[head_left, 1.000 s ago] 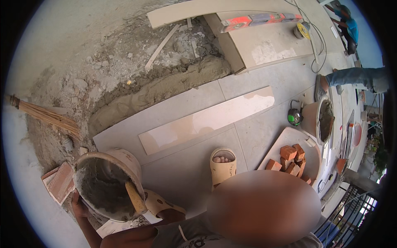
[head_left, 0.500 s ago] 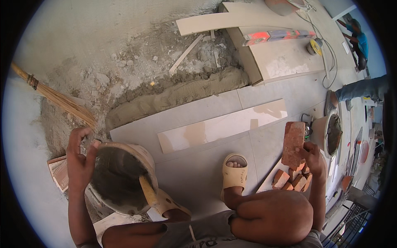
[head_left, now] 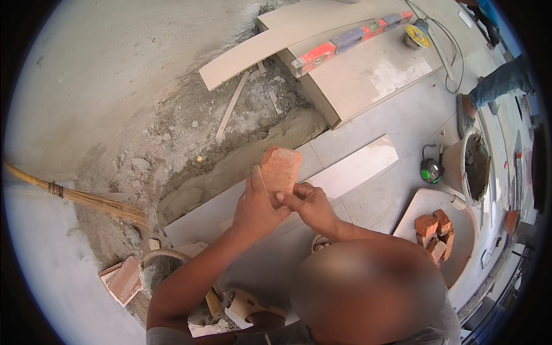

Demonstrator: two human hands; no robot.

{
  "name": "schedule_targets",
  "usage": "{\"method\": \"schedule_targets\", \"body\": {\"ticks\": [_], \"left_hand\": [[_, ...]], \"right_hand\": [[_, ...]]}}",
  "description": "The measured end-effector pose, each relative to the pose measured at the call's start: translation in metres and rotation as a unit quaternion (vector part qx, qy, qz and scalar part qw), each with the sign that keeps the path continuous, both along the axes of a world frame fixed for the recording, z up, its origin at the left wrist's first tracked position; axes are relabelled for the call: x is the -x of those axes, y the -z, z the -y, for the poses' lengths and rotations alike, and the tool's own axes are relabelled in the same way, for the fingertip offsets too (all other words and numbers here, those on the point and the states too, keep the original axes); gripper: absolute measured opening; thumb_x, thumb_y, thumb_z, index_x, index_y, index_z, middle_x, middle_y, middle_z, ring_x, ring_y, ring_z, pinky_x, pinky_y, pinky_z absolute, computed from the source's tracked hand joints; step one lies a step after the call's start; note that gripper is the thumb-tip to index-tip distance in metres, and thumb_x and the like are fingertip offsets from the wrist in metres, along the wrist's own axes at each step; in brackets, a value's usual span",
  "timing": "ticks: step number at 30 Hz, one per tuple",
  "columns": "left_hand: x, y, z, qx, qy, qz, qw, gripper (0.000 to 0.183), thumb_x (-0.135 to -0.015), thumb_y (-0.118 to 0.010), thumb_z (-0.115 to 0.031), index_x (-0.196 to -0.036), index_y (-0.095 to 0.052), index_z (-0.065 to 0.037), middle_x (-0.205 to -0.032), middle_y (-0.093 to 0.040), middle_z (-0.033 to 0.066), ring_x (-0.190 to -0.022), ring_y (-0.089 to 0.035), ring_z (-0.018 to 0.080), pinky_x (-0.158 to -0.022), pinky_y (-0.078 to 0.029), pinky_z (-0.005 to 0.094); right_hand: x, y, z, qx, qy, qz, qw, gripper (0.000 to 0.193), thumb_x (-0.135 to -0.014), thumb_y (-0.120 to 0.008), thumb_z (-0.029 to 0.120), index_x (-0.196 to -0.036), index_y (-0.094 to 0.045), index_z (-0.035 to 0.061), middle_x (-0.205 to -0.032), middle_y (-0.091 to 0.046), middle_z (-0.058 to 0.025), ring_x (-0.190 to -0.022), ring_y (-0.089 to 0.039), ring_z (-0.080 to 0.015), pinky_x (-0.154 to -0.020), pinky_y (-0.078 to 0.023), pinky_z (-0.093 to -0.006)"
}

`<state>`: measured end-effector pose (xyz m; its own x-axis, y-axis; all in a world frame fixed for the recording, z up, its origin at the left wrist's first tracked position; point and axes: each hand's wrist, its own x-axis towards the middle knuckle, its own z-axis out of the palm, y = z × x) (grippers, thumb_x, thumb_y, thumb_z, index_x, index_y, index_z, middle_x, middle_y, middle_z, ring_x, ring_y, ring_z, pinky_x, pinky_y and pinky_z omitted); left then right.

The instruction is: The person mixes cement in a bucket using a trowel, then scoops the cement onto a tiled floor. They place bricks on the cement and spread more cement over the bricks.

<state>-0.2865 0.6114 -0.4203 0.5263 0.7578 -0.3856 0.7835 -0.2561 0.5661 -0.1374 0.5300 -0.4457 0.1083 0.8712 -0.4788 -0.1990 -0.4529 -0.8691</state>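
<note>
A reddish-orange brick is held up in front of me between both hands. My left hand grips its left side, fingers closed along the edge. On the lower right corner, my right hand pinches it with thumb and fingers. Behind the brick runs a long bed of wet mortar beside rubble at the wall's foot. A long pale tile strip lies on the floor beyond my right hand. Under my left forearm, a mortar bucket is partly hidden, with a wooden handle near it.
A red and grey spirit level rests on the tiled step, near an angle grinder. Right of me are a second bucket, a green and black tape measure and several broken bricks. A straw broom leans at left. Another person's leg shows at far right.
My right hand has brought the brick from the right to the middle. My left hand has left the bucket's side and taken hold of the brick too. The view has shifted.
</note>
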Motion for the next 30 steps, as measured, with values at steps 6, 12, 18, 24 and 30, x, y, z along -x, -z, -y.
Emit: {"method": "schedule_targets", "body": {"ticks": [6, 12, 18, 24, 30], "left_hand": [[-0.022, 0.032, -0.056, -0.047, 0.064, 0.017, 0.997, 0.096, -0.075, -0.078, -0.022, -0.149, -0.024, 0.006, -0.141, -0.044, 0.0279, -0.128, -0.05, 0.0434, -0.102, -0.046, 0.0479], [-0.062, 0.068, -0.103, -0.068, 0.104, -0.002, 0.992, 0.094, -0.076, -0.076, -0.022, -0.153, -0.027, -0.002, -0.146, -0.043, 0.0204, -0.13, -0.049, 0.0401, -0.106, -0.044, 0.046], [-0.09, 0.085, -0.114, -0.078, 0.139, -0.005, 0.987, 0.094, -0.076, -0.076, -0.022, -0.155, -0.027, -0.005, -0.146, -0.043, 0.0195, -0.132, -0.047, 0.0378, -0.11, -0.041, 0.0451], [-0.097, 0.093, -0.115, -0.094, 0.17, 0.017, 0.981, 0.092, -0.077, -0.078, -0.02, -0.155, -0.029, -0.007, -0.146, -0.043, 0.0186, -0.133, -0.046, 0.0367, -0.112, -0.039, 0.044], [-0.097, 0.096, -0.117, -0.086, 0.175, 0.001, 0.981, 0.093, -0.077, -0.08, -0.02, -0.154, -0.031, -0.006, -0.143, -0.044, 0.0172, -0.132, -0.047, 0.0352, -0.111, -0.039, 0.0429]], "right_hand": [[-0.014, 0.019, 0.004, 0.082, -0.026, -0.057, 0.995, 0.049, -0.097, -0.064, 0.039, -0.121, -0.065, -0.0037, -0.093, -0.065, -0.0066, -0.08, -0.059, -0.0137, -0.076, -0.05, -0.0274], [-0.016, 0.05, 0.053, 0.146, -0.135, -0.099, 0.975, 0.035, -0.097, -0.065, 0.03, -0.111, -0.067, -0.0018, -0.086, -0.065, -0.0025, -0.078, -0.058, -0.0099, -0.073, -0.05, -0.027], [-0.017, 0.05, 0.06, 0.144, -0.224, -0.055, 0.962, 0.03, -0.097, -0.067, 0.026, -0.113, -0.064, 0.0005, -0.096, -0.068, -0.0048, -0.088, -0.061, -0.0098, -0.077, -0.052, -0.0274], [-0.014, 0.055, 0.056, 0.126, -0.251, -0.032, 0.959, 0.032, -0.095, -0.069, 0.025, -0.113, -0.064, -0.0009, -0.095, -0.069, -0.0077, -0.086, -0.063, -0.012, -0.077, -0.052, -0.0282], [-0.015, 0.057, 0.051, 0.128, -0.27, -0.027, 0.954, 0.032, -0.094, -0.07, 0.025, -0.112, -0.065, -0.0015, -0.091, -0.069, -0.0077, -0.083, -0.063, -0.0126, -0.075, -0.051, -0.0288]]}}
